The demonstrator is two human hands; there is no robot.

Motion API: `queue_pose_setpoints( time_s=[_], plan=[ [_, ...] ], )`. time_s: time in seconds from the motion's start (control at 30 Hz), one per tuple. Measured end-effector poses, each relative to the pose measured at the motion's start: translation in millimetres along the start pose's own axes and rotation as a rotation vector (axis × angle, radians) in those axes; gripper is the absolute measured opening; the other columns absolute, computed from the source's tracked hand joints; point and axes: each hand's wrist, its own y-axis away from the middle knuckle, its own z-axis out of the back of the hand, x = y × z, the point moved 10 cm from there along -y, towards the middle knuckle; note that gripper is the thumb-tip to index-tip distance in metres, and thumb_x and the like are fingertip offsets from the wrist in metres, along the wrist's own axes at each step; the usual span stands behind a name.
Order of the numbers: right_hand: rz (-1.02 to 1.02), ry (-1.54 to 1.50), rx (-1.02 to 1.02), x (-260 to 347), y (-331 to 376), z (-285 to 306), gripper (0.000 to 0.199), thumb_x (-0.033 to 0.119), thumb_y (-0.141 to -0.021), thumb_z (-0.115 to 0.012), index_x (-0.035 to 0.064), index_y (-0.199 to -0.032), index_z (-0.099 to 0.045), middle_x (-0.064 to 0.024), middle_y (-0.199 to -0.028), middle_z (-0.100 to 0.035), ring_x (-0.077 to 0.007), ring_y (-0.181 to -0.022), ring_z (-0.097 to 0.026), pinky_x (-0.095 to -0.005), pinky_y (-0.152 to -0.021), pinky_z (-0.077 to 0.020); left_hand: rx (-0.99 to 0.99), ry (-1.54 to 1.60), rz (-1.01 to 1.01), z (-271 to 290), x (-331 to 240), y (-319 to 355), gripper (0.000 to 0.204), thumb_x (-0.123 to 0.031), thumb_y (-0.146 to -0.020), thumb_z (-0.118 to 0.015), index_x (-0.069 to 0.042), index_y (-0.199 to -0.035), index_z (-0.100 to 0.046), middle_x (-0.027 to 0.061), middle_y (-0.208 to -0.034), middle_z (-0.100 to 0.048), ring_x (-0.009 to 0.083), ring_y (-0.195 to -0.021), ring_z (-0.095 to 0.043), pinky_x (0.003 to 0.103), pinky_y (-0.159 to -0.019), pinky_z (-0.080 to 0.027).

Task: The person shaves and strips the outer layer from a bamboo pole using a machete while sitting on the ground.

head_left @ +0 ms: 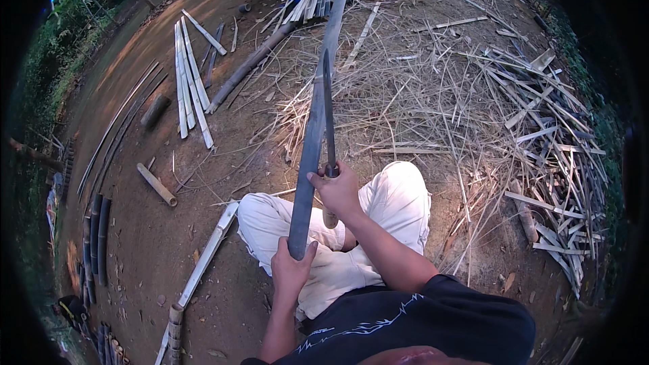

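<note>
A long, dark grey-green split bamboo strip (312, 142) slants up and away from my lap. My left hand (292, 272) is closed round its near end, with the thumb along one edge. In my right hand (340, 195) is a long-bladed knife (329, 105), held by its pale wooden handle, whose butt shows below the fist. The blade points away from me and lies close along the right side of the strip; I cannot tell whether its edge touches. My right thumb reaches across to the strip's edge. Both hands are above my crossed legs in pale trousers.
Thin shavings (399, 101) cover the ground ahead. A heap of split offcuts (554, 155) lies at right. Pale split strips (191, 81) and a dark bamboo pole (250, 67) lie ahead left. Near my left knee are a short bamboo piece (157, 184) and a long pale strip (203, 263).
</note>
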Motion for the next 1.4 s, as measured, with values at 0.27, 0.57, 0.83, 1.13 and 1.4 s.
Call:
queue_pose_setpoints(
  time_s=[0.27,0.57,0.83,1.13,1.4],
  plan=[
    [-0.063,-0.09,0.068,-10.1,-7.4,-11.7,0.028,0.009,-0.08,-0.082,0.0022,-0.087,-0.056,-0.0051,-0.073,-0.063,-0.013,-0.06,-0.061,-0.0295,-0.057,-0.0503,0.217,0.346,0.216,-3.3,117.9,34.3,0.065,-0.049,-0.092,-0.07,0.003,-0.126,-0.051,0.0172,-0.099,-0.066,0.0231,-0.076,-0.068,0.035,-0.069,-0.053],
    [-0.098,-0.17,0.083,-19.0,-11.4,-9.2,0.024,0.01,-0.087,-0.079,0.0059,-0.087,-0.055,-0.0033,-0.073,-0.063,-0.0094,-0.055,-0.057,-0.0254,-0.052,-0.0473,0.49,0.701,0.508,-30.3,106.6,61.8,0.062,-0.058,-0.104,-0.042,0.0,-0.091,-0.061,0.0042,-0.054,-0.053,0.0114,-0.041,-0.049,0.028,-0.042,-0.042],
    [0.058,0.175,0.002,-43.4,-4.2,38.9,0.033,0.029,-0.09,-0.078,0.0016,-0.082,-0.061,-0.0015,-0.063,-0.058,-0.0107,-0.057,-0.051,-0.0303,-0.057,-0.043,0.404,0.678,0.499,-35.2,117.1,57.3,0.061,-0.056,-0.105,-0.041,-0.001,-0.086,-0.06,0.0046,-0.053,-0.052,0.0116,-0.039,-0.048,0.028,-0.038,-0.04],
    [0.684,0.683,0.089,-16.4,55.2,55.4,0.025,0.013,-0.072,-0.08,0.0033,-0.087,-0.063,-0.0104,-0.068,-0.061,-0.0254,-0.059,-0.063,-0.0346,-0.055,-0.0472,0.342,0.613,0.55,-19.7,129.5,49.6,0.065,-0.059,-0.1,-0.05,0.004,-0.09,-0.064,0.0063,-0.062,-0.058,0.013,-0.041,-0.054,0.029,-0.035,-0.043],
    [0.733,0.772,0.324,-38.0,86.2,29.0,0.036,0.01,-0.057,-0.076,0.0063,-0.09,-0.062,-0.0095,-0.075,-0.061,-0.0299,-0.067,-0.065,-0.0401,-0.059,-0.0518,0.343,0.603,0.533,-22.1,126.5,50.3,0.065,-0.059,-0.1,-0.051,0.004,-0.092,-0.065,0.0069,-0.065,-0.059,0.0131,-0.043,-0.055,0.029,-0.035,-0.043]
  ],
)
